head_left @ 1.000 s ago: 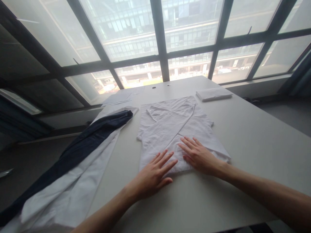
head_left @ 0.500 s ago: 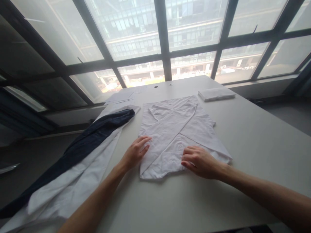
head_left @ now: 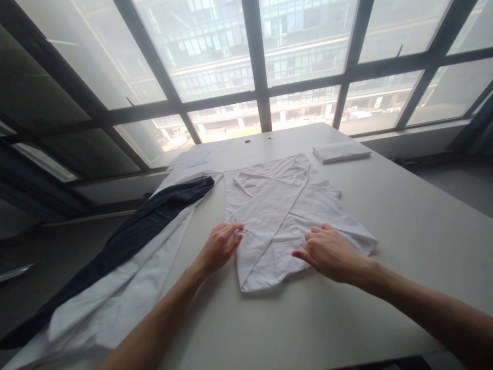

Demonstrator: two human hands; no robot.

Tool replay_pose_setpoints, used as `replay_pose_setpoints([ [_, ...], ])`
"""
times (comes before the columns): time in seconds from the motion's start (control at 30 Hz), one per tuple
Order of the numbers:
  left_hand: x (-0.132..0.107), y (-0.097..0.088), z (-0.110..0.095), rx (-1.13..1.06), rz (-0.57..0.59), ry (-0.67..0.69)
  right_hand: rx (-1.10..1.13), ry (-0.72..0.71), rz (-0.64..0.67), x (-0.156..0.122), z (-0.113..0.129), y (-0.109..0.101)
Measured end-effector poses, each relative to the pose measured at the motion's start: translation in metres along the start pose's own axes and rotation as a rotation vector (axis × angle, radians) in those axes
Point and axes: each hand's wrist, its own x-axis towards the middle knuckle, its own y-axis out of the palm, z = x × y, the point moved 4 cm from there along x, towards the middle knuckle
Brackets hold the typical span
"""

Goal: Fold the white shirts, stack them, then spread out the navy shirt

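Note:
A white garment (head_left: 269, 205) lies folded on the white table (head_left: 246, 329) in front of me, with crossing layers, a small button-like detail and wrinkles. My left hand (head_left: 222, 245) rests at its left edge, fingers stretched out together and the thumb apart, fingertips touching the cloth. On the lower right part of the garment, my right hand (head_left: 327, 252) has its fingers curled down into the fabric, its thumb pointing left. The cloth under that palm is hidden.
At the left, a dark navy garment (head_left: 154, 216) lies over white cloth (head_left: 127, 293) that hangs past the table edge. A folded white stack (head_left: 341, 151) sits at the back right. Papers (head_left: 190, 156) lie at the back left, before large windows.
The garment's lower part has shifted to the right, its bottom left corner too. My right hand has moved slightly right with the cloth; my left hand stays near the left edge.

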Motion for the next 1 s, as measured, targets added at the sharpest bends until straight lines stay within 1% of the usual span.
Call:
replay_pose_setpoints([
  [0.1, -0.001, 0.002, -0.015, -0.024, 0.050, 0.070, -0.041, 0.110, 0.076, -0.003, -0.018, -0.003],
  [0.2, -0.003, 0.005, -0.033, -0.080, 0.110, 0.172, -0.081, 0.288, 0.142, -0.006, -0.043, 0.001],
  [0.27, -0.005, 0.007, -0.043, -0.133, 0.132, 0.245, -0.091, 0.411, 0.147, -0.006, -0.057, 0.003],
  [0.33, -0.006, 0.008, -0.048, -0.162, 0.117, 0.272, -0.091, 0.478, 0.107, -0.005, -0.063, 0.004],
  [0.37, -0.006, 0.008, -0.047, -0.161, 0.093, 0.257, -0.094, 0.487, 0.061, -0.004, -0.063, 0.004],
  [0.43, -0.003, 0.008, -0.039, -0.135, 0.034, 0.180, -0.106, 0.469, -0.067, 0.000, -0.058, 0.002],
  [0.5, 0.000, 0.010, -0.025, -0.100, -0.014, 0.066, -0.115, 0.431, -0.186, 0.003, -0.053, 0.003],
  [0.57, 0.001, 0.013, -0.008, -0.064, -0.018, -0.037, -0.119, 0.402, -0.241, 0.005, -0.052, 0.007],
  [0.67, 0.000, 0.019, 0.010, -0.036, 0.032, -0.144, -0.120, 0.410, -0.230, 0.007, -0.059, 0.020],
  [0.73, -0.001, 0.021, 0.014, -0.029, 0.058, -0.179, -0.115, 0.416, -0.206, 0.008, -0.065, 0.027],
  [0.83, -0.002, 0.022, 0.012, 0.002, 0.078, -0.185, -0.098, 0.428, -0.168, 0.010, -0.069, 0.034],
  [1.0, -0.001, 0.020, 0.006, 0.067, 0.091, -0.182, -0.102, 0.498, -0.124, 0.013, -0.074, 0.034],
])
